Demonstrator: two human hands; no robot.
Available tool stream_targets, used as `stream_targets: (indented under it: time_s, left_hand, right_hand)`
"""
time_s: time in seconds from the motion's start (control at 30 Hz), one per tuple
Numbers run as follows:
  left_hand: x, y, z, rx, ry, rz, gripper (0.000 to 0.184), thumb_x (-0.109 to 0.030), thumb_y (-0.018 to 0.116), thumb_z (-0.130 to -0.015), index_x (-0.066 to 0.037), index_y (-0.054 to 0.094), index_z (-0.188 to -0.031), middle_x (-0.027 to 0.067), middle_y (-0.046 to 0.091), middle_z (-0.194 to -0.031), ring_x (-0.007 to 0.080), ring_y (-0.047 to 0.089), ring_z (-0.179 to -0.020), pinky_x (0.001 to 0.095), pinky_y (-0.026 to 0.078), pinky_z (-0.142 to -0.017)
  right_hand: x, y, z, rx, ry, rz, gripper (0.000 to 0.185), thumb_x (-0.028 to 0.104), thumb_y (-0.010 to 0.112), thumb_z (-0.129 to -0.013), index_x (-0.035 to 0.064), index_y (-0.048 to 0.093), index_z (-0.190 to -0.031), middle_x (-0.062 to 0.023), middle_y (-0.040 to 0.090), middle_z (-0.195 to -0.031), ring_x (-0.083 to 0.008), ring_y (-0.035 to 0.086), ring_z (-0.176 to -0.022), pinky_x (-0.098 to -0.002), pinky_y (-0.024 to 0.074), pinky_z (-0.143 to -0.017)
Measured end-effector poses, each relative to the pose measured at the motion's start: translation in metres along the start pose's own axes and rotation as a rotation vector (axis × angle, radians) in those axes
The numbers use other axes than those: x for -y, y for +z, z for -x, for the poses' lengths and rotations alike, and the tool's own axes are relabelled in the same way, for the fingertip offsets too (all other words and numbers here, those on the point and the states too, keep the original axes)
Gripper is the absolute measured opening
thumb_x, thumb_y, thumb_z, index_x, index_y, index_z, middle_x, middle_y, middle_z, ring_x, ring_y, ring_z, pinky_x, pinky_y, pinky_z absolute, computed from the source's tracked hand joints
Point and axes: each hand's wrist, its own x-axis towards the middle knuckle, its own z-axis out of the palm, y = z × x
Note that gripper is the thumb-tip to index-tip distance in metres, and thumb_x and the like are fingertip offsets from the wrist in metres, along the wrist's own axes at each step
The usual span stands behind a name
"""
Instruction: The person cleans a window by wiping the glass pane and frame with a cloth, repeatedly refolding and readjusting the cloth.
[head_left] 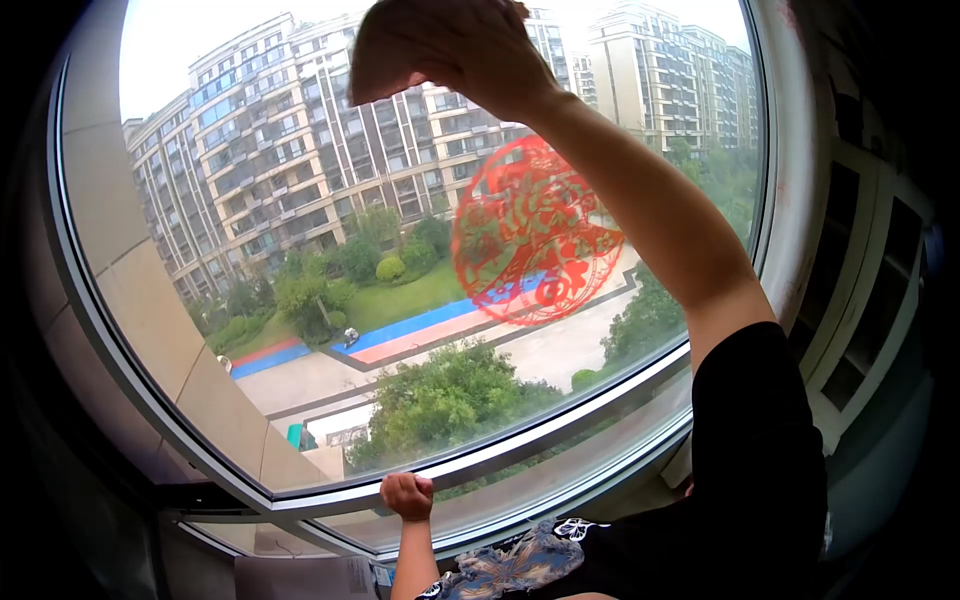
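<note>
My right hand [485, 55] is raised high against the large window pane [400, 330], at the top of the view. Its fingers are pressed on a brown cloth [385, 55] that lies against the glass; part of the cloth is cut off by the upper edge. Below the wrist, a round red paper-cut window decoration [535, 235] is stuck on the pane, partly behind my forearm. Low in the view, my left hand [408, 495] is closed over the grey window frame rail [480, 462].
A white-framed cabinet [860, 290] with dark panels stands at the right. Under the rail runs a lower strip of glass [600, 455]. A brown box-like object [305, 578] sits at the bottom left. Outside are apartment buildings, trees and a blue path.
</note>
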Motion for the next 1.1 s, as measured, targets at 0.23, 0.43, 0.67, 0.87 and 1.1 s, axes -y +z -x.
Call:
stream_targets:
  time_s: [0.23, 0.43, 0.67, 0.87, 1.1]
  left_hand:
    - [-0.023, -0.010, -0.027, 0.016, -0.353, 0.126, 0.023, -0.015, 0.055, -0.088, -0.004, 0.045, -0.070, 0.0128, 0.041, -0.069, 0.0308, 0.043, -0.062, 0.0439, 0.033, -0.057]
    - [-0.084, -0.032, -0.064, -0.094, -0.400, 0.126, 0.030, -0.019, 0.055, -0.093, -0.003, 0.046, -0.071, 0.0099, 0.038, -0.068, 0.0251, 0.040, -0.059, 0.0397, 0.029, -0.055]
    - [-0.125, -0.032, -0.057, -0.131, -0.618, 0.279, 0.030, -0.020, 0.057, -0.092, -0.003, 0.048, -0.069, 0.0065, 0.047, -0.065, 0.0196, 0.044, -0.061, 0.0361, 0.034, -0.057]
    - [-0.132, -0.039, -0.076, -0.120, -0.582, 0.282, 0.028, -0.019, 0.057, -0.091, -0.003, 0.050, -0.069, 0.0073, 0.050, -0.064, 0.0204, 0.048, -0.061, 0.0356, 0.036, -0.057]
    - [-0.110, -0.027, -0.094, -0.286, -0.707, 0.424, 0.029, -0.020, 0.054, -0.093, -0.003, 0.047, -0.071, 0.0048, 0.048, -0.067, 0.0163, 0.044, -0.063, 0.0314, 0.036, -0.058]
  right_hand:
    - [-0.184, -0.062, 0.128, -0.140, 0.317, 0.216, 0.051, 0.035, 0.058, -0.099, 0.0221, 0.051, -0.147, -0.0125, 0.039, -0.158, -0.0406, 0.031, -0.146, -0.0590, 0.0136, -0.123]
    - [-0.289, -0.121, 0.239, -0.059, 0.456, 0.188, 0.043, 0.028, 0.063, -0.096, 0.0379, 0.058, -0.137, -0.0020, 0.042, -0.157, -0.0283, 0.039, -0.143, -0.0480, 0.0289, -0.118]
    - [-0.337, -0.118, 0.321, -0.318, 0.404, 0.376, 0.047, 0.038, 0.052, -0.103, 0.0155, 0.056, -0.144, -0.0133, 0.054, -0.147, -0.0382, 0.049, -0.134, -0.0496, 0.0352, -0.111]
    - [-0.315, -0.111, 0.292, -0.385, 0.616, 0.298, 0.039, 0.030, 0.059, -0.100, 0.0095, 0.059, -0.133, -0.0143, 0.063, -0.126, -0.0339, 0.060, -0.115, -0.0429, 0.0447, -0.100]
    - [-0.191, -0.073, 0.144, -0.484, 0.289, 0.038, 0.036, 0.023, 0.067, -0.089, 0.0138, 0.063, -0.124, -0.0063, 0.064, -0.121, -0.0269, 0.062, -0.110, -0.0435, 0.0475, -0.096]
